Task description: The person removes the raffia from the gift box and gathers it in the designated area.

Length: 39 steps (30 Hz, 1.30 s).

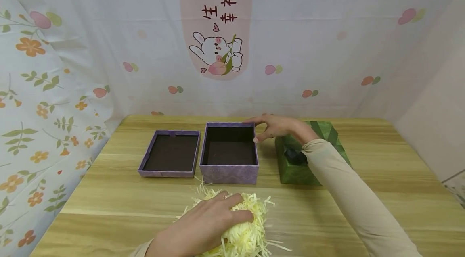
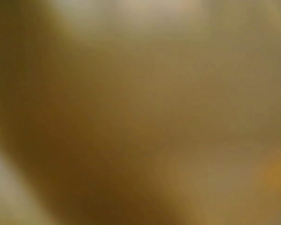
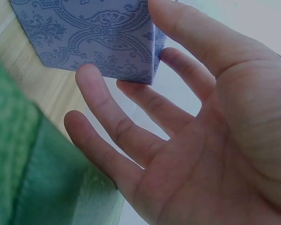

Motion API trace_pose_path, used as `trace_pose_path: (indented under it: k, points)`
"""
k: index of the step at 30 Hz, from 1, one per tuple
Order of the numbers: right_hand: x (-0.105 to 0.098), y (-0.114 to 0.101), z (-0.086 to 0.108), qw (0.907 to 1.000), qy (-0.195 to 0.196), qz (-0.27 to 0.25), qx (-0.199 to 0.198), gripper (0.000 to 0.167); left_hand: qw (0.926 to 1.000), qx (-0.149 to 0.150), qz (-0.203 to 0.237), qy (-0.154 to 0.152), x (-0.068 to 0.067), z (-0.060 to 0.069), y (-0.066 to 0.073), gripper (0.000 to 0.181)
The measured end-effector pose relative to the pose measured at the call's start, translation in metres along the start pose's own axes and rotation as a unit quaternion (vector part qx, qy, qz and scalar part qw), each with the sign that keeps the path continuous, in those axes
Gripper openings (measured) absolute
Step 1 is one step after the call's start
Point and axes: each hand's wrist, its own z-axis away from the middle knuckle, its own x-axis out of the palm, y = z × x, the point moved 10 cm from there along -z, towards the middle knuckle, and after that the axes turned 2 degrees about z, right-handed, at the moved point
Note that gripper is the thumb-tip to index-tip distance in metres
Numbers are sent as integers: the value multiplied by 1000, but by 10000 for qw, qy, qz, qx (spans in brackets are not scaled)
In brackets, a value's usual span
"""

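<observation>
My left hand (image 1: pixel 201 224) grips a clump of pale yellow shredded paper (image 1: pixel 248 232) at the table's near side. An open purple patterned box (image 1: pixel 229 174) with a dark inside stands just beyond it. At that box's far right corner is my right hand (image 1: pixel 276 126); its thumb and fingers are spread about the corner and touch it. The right wrist view shows the box's side (image 3: pixel 98 37) with the fingers largely extended and the palm bare. Blur fills the left wrist view, so nothing of the grip can be made out there.
Left of the box lies a shallow purple lid (image 1: pixel 167 174), dark side up. A green box (image 1: pixel 294 172) with a dark bow stands to the right, partly under my right forearm. The wooden table (image 1: pixel 120 192) meets a printed cloth (image 1: pixel 327 47) behind.
</observation>
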Motion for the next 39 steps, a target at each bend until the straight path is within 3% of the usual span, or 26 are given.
trace_pose_path:
  k: [13,27,32,39]
  points:
    - [0,0,-1,10000,-34,1,-59,68,9997,-58,-184,118,29,-11,-15,58]
    - [-3,-2,2,9996,-76,-48,-262,67,9978,-247,-545,287,39,-19,-29,56]
    - [-3,0,2,9996,-78,-68,-250,68,9979,-330,-529,146,47,-21,-36,62]
    - [-1,-1,1,9996,-21,70,-278,67,9979,-612,-100,-181,53,-16,-49,72]
